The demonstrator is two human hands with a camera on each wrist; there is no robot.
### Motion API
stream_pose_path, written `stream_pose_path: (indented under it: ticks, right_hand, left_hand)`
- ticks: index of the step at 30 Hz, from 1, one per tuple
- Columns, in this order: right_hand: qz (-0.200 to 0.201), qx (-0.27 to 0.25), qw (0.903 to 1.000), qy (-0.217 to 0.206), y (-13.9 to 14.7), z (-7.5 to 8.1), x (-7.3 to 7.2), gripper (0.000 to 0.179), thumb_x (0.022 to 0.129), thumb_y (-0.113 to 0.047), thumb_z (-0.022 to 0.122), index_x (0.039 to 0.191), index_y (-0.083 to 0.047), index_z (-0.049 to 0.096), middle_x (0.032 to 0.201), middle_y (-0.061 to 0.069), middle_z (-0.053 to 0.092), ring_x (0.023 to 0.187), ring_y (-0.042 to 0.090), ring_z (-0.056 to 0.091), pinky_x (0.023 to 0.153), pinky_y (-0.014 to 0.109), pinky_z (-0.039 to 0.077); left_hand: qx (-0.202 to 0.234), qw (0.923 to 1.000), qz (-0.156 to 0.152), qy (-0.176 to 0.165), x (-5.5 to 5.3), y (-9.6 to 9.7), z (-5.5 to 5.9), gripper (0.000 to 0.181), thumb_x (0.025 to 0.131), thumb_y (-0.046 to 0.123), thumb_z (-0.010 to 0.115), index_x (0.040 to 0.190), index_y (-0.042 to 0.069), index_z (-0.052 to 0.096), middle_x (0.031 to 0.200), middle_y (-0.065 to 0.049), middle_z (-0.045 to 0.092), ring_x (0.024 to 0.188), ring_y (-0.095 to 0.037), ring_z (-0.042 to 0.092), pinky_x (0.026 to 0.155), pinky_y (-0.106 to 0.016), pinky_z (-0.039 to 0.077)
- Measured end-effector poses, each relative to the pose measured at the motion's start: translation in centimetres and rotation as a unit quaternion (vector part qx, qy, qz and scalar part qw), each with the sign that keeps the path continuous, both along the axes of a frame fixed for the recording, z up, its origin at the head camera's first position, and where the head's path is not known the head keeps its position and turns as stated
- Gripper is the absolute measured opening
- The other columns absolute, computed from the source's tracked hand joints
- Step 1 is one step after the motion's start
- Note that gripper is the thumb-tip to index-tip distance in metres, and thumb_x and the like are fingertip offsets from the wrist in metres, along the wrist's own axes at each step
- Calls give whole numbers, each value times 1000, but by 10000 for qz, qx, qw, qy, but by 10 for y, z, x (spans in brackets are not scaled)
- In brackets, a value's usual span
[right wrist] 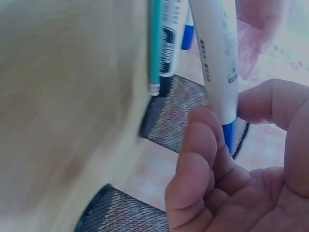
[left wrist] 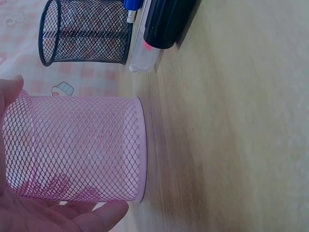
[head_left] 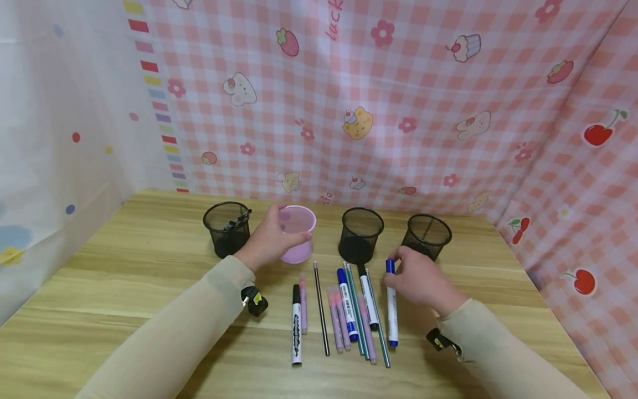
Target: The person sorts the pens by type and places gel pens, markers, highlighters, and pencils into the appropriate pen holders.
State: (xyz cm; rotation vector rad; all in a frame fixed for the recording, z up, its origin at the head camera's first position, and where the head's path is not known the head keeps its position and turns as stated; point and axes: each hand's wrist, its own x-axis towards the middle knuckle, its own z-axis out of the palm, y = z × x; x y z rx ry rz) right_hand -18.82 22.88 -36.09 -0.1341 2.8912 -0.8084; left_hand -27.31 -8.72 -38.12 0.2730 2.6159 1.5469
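My left hand [head_left: 266,238] holds the pink mesh pen cup [head_left: 298,252] at its sides, with the thumb across the front. In the left wrist view the pink cup [left wrist: 82,145] stands on the wood, fingers along its wall. My right hand [head_left: 421,277] pinches a white marker with blue ends [head_left: 392,316] near its top end, between thumb and curled fingers. That marker [right wrist: 217,58] crosses the right wrist view. Left of it lie another blue-capped marker [head_left: 347,305], a black-capped marker [head_left: 369,299], green pencils [head_left: 382,338] and several pink highlighters [head_left: 334,327].
A black mesh cup [head_left: 226,244] at the left has dark pens in it. Two more black mesh cups, one at centre [head_left: 357,249] and one at right [head_left: 423,238], stand along the back. Nearer the front lie a black-and-white marker [head_left: 297,338] and a dark pencil [head_left: 321,310].
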Motion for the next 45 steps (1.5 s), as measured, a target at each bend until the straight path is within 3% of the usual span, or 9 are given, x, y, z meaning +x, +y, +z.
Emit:
stream_pose_path:
  ticks: [9,14,21,28,34,43,45]
  right_hand:
    - [-258,-698,9952,633,-3,21,1,37,95,-19,67,126,-3,57,80,4,62,61,17,51,54,30,43]
    - [-442,-1421,9842,963,-8,27,1,37,98,-18,67,130,-5,53,79,5,62,59,17,48,52,29,42]
    - [-507,-2312,9528,1902,-22,29,-1,35,102,-17,67,130,-6,49,75,7,61,58,16,46,52,28,40]
    - [-648,-2951,9163,2628,-36,31,-3,38,103,-13,66,134,-5,44,85,11,64,67,16,51,57,24,43]
    - [-697,-3415,8856,3069,-47,32,-10,37,103,-8,66,133,-3,44,100,13,68,76,14,58,65,19,49]
    - [-530,-3901,8530,3425,-70,29,-22,32,101,-3,68,127,-2,49,100,19,72,77,10,60,63,19,46]
    - [-501,-3970,8495,3437,-75,28,-24,32,101,-3,69,127,-2,50,100,19,72,76,10,60,63,19,46]
  left_hand:
    - [8,10000,-14,32,0,0,0,109,84,47,86,163,9,21,154,-21,47,138,-40,53,114,-57,47]
    - [2,10000,25,32,-1,0,-2,108,84,47,86,163,10,22,153,-21,47,138,-40,54,113,-57,48]
    - [1,10000,33,23,-1,1,-2,108,84,47,86,162,10,22,153,-21,47,138,-41,54,113,-57,48]
    - [-8,10000,39,29,-1,1,-2,108,84,46,86,163,10,21,153,-21,47,138,-41,54,112,-57,49]
    - [-42,10000,33,27,0,1,-1,109,84,48,86,163,10,21,153,-21,47,138,-41,54,113,-57,48]
    - [-98,9999,21,96,-2,0,-2,110,84,48,86,163,6,21,152,-22,48,137,-41,54,114,-58,47]
    - [-97,9999,25,101,-1,0,-2,110,84,48,86,163,6,21,153,-22,48,138,-41,53,115,-59,46]
